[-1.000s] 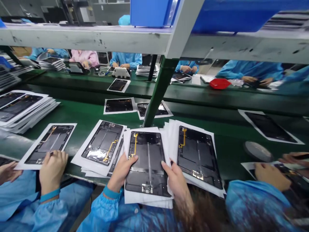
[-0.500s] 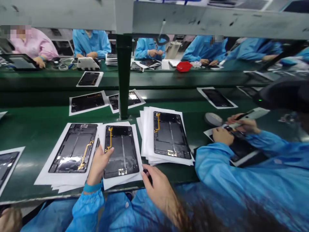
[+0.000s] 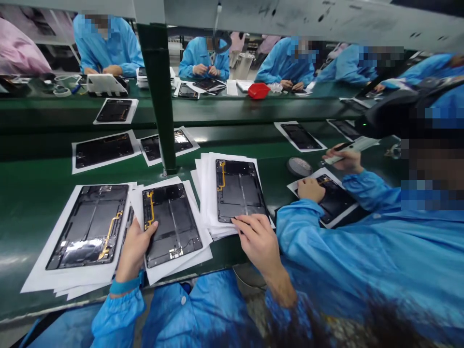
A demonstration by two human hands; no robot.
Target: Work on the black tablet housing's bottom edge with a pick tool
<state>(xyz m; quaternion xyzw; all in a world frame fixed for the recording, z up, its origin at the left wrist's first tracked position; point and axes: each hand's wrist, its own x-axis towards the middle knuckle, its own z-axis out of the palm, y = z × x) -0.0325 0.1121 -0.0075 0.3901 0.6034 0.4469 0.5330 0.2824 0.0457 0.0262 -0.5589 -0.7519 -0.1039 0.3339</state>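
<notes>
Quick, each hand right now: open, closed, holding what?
Left hand: closed, holding the middle black panel, thumb on top.
Right hand: at the near edge of the next black panel rightward; grip cannot be told.

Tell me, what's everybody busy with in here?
At a green bench, a person's left hand holds the middle panel, dark and lying on white paper, by its left edge. The right hand has its fingertips at the lower edge of the right panel, atop a paper pile. The left panel lies untouched. To the right, a co-worker in blue handles another panel.
</notes>
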